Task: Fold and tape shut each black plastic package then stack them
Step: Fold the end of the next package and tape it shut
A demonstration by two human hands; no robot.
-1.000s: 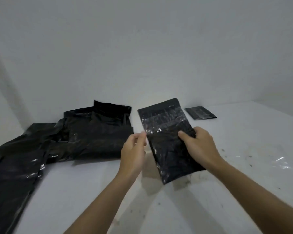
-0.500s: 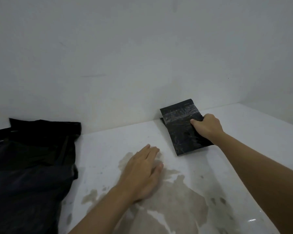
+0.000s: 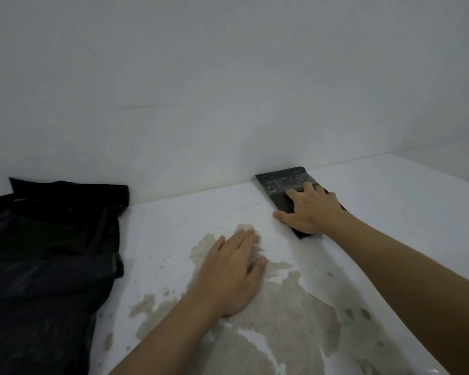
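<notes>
My left hand (image 3: pixel 232 269) lies flat, fingers straight, on the stained middle of the desk (image 3: pixel 406 212), holding nothing. Farther back, my right hand (image 3: pixel 310 212) presses spread fingers on the taped package (image 3: pixel 279 182) at the desk's back edge. Its long axis runs back-left to front-right, and the unfolded black plastic (image 3: pixel 46 253) is nearer my left hand.

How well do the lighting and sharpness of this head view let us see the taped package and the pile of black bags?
Head view: dim, flat light; the package shows faint tape sheen beside the right hand; the pile of black bags is nearly featureless black; the left hand casts only a soft shadow on the table.
</notes>
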